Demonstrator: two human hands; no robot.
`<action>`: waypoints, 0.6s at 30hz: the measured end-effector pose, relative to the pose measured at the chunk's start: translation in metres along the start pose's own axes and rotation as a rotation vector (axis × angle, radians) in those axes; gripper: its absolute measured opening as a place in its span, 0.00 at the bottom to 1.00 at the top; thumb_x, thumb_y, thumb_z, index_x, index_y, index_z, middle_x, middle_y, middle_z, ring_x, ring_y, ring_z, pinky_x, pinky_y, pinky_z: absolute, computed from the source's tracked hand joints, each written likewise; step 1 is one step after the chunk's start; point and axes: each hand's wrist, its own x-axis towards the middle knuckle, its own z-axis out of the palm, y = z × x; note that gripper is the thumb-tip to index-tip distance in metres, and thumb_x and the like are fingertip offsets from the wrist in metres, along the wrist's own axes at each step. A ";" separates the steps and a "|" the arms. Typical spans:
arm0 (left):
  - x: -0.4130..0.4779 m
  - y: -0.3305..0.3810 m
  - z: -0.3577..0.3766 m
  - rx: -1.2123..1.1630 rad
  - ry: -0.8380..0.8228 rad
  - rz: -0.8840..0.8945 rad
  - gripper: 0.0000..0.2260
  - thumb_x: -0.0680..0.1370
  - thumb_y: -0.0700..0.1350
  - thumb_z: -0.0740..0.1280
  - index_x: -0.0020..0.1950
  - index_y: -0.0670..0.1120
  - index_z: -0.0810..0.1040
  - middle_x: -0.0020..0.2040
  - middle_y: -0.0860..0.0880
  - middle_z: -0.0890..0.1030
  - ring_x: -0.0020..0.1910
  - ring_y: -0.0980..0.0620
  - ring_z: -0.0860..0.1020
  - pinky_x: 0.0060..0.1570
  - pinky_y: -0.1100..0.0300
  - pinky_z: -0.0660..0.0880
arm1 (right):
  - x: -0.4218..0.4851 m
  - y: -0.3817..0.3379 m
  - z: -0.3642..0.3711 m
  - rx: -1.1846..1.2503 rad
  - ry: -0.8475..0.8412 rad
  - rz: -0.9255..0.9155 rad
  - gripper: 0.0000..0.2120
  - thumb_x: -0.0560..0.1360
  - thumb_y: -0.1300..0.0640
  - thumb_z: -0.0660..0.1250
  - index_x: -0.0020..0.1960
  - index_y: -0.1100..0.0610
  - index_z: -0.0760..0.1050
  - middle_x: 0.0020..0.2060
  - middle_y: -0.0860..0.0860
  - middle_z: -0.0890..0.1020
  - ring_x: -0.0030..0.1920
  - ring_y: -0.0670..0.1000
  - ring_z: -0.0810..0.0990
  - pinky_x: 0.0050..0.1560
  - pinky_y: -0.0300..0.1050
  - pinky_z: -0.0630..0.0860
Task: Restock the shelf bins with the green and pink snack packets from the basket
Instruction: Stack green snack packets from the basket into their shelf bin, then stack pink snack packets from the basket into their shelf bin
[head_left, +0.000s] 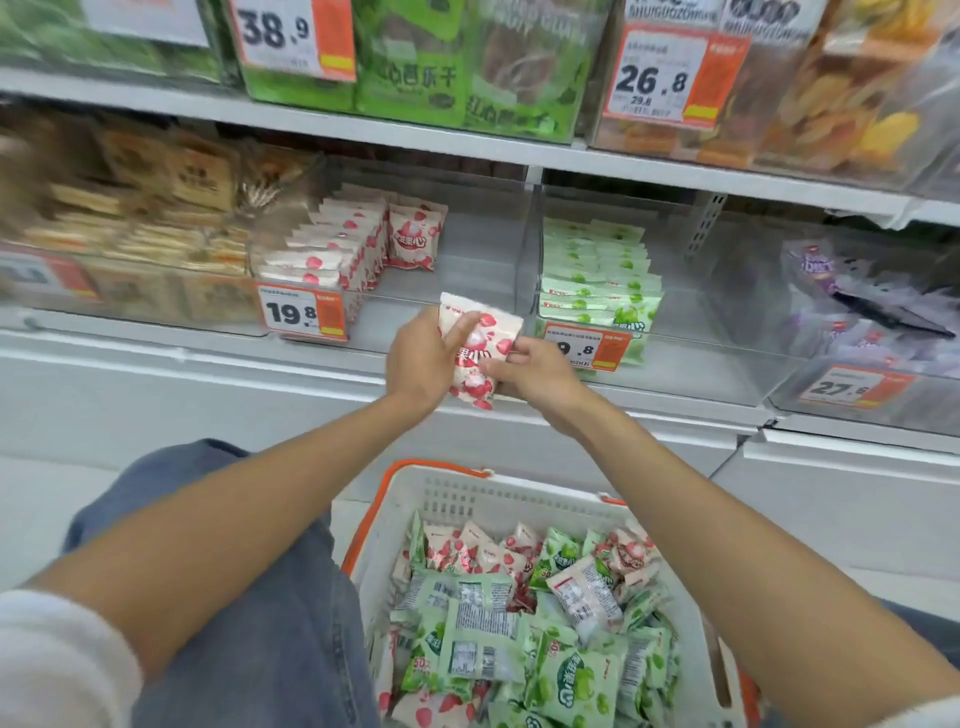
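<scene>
Left hand (415, 366): I see its fingers wrapped round a pink-and-white plastic snack packet (488, 338).
Right hand (537, 374): fingers pinch that packet's lower edge.
Packet: held up before the clear plastic shelf bin (467, 249) of pink packets.
White plastic basket (415, 499): below, holding loose green and pink packets (483, 649).

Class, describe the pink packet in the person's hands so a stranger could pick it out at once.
Look at the lower shelf, in front of the divide between pink bin and green bin. The left hand and right hand hold one pink packet there. Unlike the rest, it lies in neither bin nor basket.
</scene>
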 end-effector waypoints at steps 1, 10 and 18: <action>0.013 0.002 -0.010 0.013 0.030 0.036 0.24 0.78 0.66 0.58 0.51 0.45 0.76 0.44 0.47 0.82 0.44 0.44 0.80 0.44 0.49 0.76 | 0.009 -0.013 0.007 0.016 -0.004 -0.018 0.08 0.75 0.71 0.66 0.52 0.65 0.76 0.43 0.55 0.84 0.37 0.48 0.84 0.43 0.42 0.82; 0.124 -0.034 -0.076 0.517 0.096 0.170 0.24 0.82 0.60 0.50 0.53 0.43 0.76 0.49 0.41 0.81 0.51 0.38 0.77 0.49 0.46 0.73 | 0.155 -0.071 0.040 -0.149 0.259 -0.058 0.06 0.70 0.69 0.70 0.45 0.60 0.79 0.49 0.58 0.84 0.50 0.57 0.84 0.54 0.56 0.80; 0.135 -0.072 -0.075 0.701 0.052 0.173 0.24 0.83 0.58 0.49 0.56 0.44 0.78 0.51 0.43 0.81 0.53 0.40 0.77 0.54 0.49 0.68 | 0.289 -0.031 0.063 -0.649 0.202 0.041 0.18 0.69 0.58 0.75 0.58 0.58 0.79 0.54 0.52 0.83 0.52 0.51 0.82 0.54 0.43 0.79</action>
